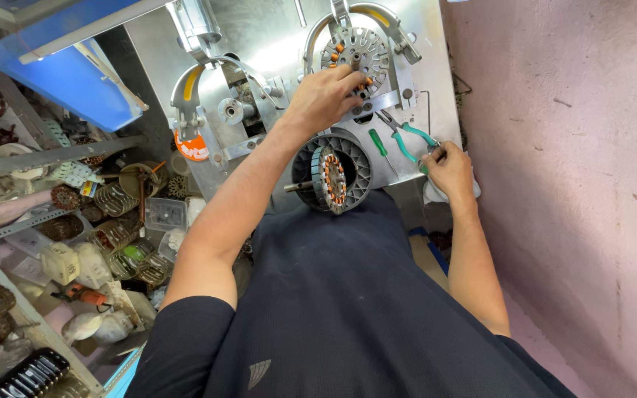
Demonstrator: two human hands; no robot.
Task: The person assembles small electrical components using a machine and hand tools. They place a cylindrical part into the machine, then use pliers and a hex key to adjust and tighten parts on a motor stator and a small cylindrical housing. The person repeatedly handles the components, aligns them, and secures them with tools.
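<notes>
Your left hand (324,96) grips the stator (353,53) clamped in the winder, right hand (449,168) closed on green-handled pliers (407,140); stator likely heavy, rigid; hold its steel rim, as the copper windings look delicate.

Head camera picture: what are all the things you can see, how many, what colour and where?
stator on machine: one, silver with orange coils, top middle
round motor part: one, grey, on the lap edge
pliers: one, green handles, on the metal plate
screwdriver: one, green handle, beside the pliers
blue bin: one, top left
shelf parts: many, brownish coils, left
pink wall: one, right
left hand: on the stator
right hand: touching the pliers
</notes>
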